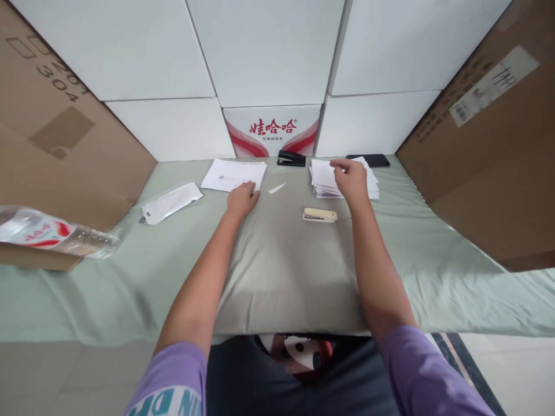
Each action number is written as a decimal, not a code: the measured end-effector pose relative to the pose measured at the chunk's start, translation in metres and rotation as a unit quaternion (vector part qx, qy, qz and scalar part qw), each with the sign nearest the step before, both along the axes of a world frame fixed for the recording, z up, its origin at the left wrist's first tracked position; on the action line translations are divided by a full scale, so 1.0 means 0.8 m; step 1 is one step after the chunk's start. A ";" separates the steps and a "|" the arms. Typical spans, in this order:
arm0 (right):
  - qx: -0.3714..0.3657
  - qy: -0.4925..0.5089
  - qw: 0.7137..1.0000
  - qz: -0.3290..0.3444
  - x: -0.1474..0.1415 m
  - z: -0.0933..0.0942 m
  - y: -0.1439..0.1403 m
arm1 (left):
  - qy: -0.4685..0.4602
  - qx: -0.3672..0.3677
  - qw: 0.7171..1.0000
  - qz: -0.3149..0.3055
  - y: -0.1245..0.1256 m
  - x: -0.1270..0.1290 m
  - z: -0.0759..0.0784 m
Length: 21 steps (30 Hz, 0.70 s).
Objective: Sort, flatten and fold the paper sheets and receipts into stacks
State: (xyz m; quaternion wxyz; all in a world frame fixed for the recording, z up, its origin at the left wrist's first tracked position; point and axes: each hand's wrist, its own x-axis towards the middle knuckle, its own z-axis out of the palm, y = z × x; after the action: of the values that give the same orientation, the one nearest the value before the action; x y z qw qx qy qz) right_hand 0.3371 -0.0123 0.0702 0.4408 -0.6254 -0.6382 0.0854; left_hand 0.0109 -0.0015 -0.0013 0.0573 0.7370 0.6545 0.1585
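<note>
My left hand (243, 199) rests on the near edge of a stack of white papers (226, 174), its fingers lying on the sheets and the thumb apart. Over a thicker, uneven stack of white papers (324, 180), my right hand (352, 180) is closed, with index finger and thumb pinched together. Whether a sheet is between those fingertips I cannot make out. Just in front of that stack lies a cream stapler (319, 215). A black stapler (291, 159) stands at the back, between the two stacks. Between my hands is a small white paper strip (277, 188).
Left of the papers lies a white plastic packet (171, 203). A water bottle (56, 232) lies on its side further left. A black phone (376, 160) is behind the right stack. Cardboard boxes (489, 150) flank the cloth-covered table (295, 277), and white boxes (269, 52) wall its back.
</note>
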 end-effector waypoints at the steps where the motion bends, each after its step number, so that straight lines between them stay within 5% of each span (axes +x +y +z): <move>1: -0.002 0.002 1.000 0.003 -0.002 0.000 -0.001 | -0.001 -0.001 1.000 -0.010 0.000 0.000 -0.001; 6: -0.003 0.026 0.999 0.020 -0.013 0.006 -0.005 | -0.022 0.008 0.999 0.046 -0.008 -0.007 0.004; 10: -0.045 0.121 0.989 0.070 -0.042 0.018 -0.016 | -0.092 0.119 0.982 0.113 -0.020 -0.005 0.023; 14: -0.195 0.301 0.914 0.188 -0.097 0.015 -0.033 | -0.161 0.225 0.961 -0.001 -0.056 0.022 0.037; 17: -0.293 0.389 0.838 0.247 -0.134 -0.009 -0.039 | -0.167 0.190 0.959 -0.127 -0.093 0.053 0.036; 19: -0.302 0.398 0.836 0.226 -0.148 -0.030 -0.037 | -0.165 0.167 0.956 -0.175 -0.111 0.069 0.030; 21: -0.264 0.363 0.875 0.184 -0.150 -0.047 -0.029 | -0.148 0.143 0.958 -0.198 -0.118 0.076 0.024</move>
State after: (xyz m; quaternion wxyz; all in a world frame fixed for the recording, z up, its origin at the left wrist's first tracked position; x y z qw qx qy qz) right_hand 0.2173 -0.0352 0.0327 0.4366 -0.5148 -0.4905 0.5512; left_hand 0.0719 -0.0961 0.0176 0.0778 0.8209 0.4499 0.3430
